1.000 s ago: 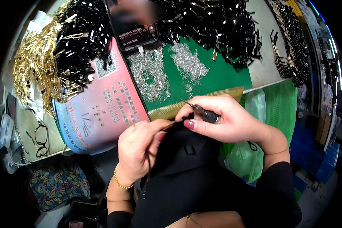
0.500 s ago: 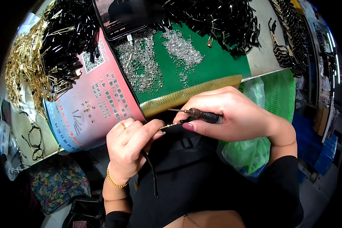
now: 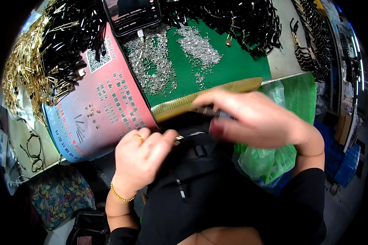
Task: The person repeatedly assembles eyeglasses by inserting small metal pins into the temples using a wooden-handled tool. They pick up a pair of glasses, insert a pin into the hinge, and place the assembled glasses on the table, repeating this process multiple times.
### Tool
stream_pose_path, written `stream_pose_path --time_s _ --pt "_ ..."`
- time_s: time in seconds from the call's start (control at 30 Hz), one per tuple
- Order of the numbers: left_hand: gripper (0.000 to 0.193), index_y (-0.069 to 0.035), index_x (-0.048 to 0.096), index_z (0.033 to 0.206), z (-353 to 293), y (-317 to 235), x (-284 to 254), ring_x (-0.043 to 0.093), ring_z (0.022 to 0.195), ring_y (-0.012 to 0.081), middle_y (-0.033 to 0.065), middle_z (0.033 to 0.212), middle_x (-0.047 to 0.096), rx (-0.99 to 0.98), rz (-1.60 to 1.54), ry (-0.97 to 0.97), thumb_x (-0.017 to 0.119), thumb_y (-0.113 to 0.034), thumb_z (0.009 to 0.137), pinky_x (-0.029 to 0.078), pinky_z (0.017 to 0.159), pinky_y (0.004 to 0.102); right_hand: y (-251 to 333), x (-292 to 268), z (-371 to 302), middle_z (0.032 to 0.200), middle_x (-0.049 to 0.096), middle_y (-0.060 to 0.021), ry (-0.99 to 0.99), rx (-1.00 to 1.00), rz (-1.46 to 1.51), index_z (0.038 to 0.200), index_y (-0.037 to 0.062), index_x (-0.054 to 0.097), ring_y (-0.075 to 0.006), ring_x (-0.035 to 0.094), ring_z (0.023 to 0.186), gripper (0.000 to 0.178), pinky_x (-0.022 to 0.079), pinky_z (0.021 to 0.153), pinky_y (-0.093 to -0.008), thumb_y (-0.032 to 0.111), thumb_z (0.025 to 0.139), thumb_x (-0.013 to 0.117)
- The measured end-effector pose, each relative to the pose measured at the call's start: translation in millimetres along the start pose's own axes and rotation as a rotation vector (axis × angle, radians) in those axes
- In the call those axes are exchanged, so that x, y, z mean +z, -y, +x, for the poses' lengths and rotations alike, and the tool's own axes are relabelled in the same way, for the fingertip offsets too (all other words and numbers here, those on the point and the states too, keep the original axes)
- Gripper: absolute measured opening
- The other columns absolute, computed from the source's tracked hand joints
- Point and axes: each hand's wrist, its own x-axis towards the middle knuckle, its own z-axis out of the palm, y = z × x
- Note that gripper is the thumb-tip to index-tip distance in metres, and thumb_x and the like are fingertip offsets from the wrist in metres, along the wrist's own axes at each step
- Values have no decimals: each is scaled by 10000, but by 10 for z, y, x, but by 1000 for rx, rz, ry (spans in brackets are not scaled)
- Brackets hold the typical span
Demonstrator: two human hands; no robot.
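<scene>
My left hand (image 3: 141, 157) is closed, with thumb and forefinger pinching a small gold metal end (image 3: 178, 138) of what looks like a black spectacle temple. A glossy black strip (image 3: 181, 188) hangs below that hand, hard to follow against my black clothing. To the right, my right hand (image 3: 253, 122) is smeared by motion. Its fingers are bent round a dark screwdriver (image 3: 218, 113), whose shaft is blurred and points left. The two hands are apart, above my lap at the table's front edge.
Tiny silver screws (image 3: 198, 49) lie heaped on a green mat (image 3: 241, 65) with a rolled gold edge (image 3: 208, 96). Black temples (image 3: 245, 24) and gold parts (image 3: 24, 77) pile up around a phone (image 3: 133, 18). A green plastic bag (image 3: 270, 159) hangs at the right.
My right hand has moved the screwdriver away from the gold end, and its tip no longer points over it. The black strip below my left hand has swung right.
</scene>
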Motion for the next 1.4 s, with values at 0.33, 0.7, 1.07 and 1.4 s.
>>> stream_pose_path --time_s 0.33,0.7,1.07,1.4 --pt "220 66 545 1254 108 -140 311 730 952 268 197 1218 701 -394 -52 -253 500 -15 1054 631 699 317 -392 60 -23 926 511 -86 -296 -37 -619 1323 239 597 -255 624 665 386 504 533 -367 156 949 645" --pt "317 84 626 1184 340 -215 481 605 636 222 171 1183 729 -203 85 -305 678 83 872 508 587 321 -482 67 2 917 510 -79 -313 -44 -529 1311 268 619 -272 611 642 402 509 551 -386 145 930 659" --pt "219 -1 532 1209 337 -149 263 707 956 147 139 1210 717 -546 -352 -276 446 -175 1107 572 689 223 -410 -48 81 919 563 -179 -165 -29 -575 1381 230 538 -329 671 663 450 538 583 -436 112 949 586" --pt "253 67 595 1260 216 -116 221 725 905 169 133 988 739 -691 -908 -389 481 -76 1085 568 819 279 221 -76 275 926 546 -26 370 316 862 1541 143 293 -89 641 596 535 543 503 -220 139 1034 463"
